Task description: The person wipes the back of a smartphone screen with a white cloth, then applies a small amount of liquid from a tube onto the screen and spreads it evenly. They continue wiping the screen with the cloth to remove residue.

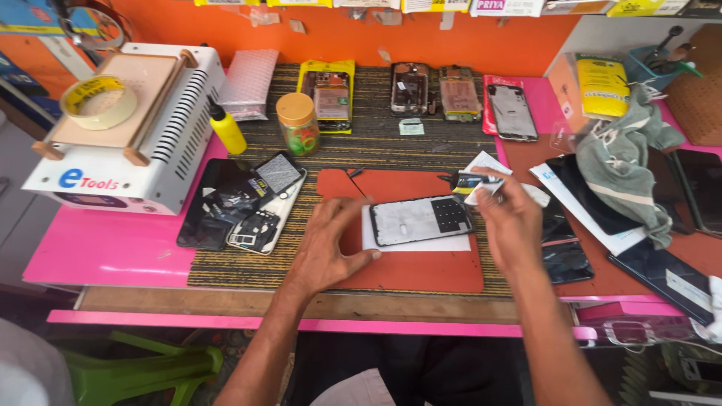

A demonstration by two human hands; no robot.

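Hands: left (325, 248) steadies phone frame (420, 221), right (510, 219) grips tube (472, 180).

Bright pink flat tabletop (113, 252); brown-and-tan striped woven mat (376, 135); rust-orange soft rectangular work pad (421, 267); black-rimmed grey phone frame (421, 219); yellow plastic squeeze bottle (228, 132), black cap; white metal machine (162, 135); grey-green cloth (624, 162), pale stripe.

We rest our left hand (325, 248) flat, fingers spread, and raise our right hand (511, 222), fingers pinched together.
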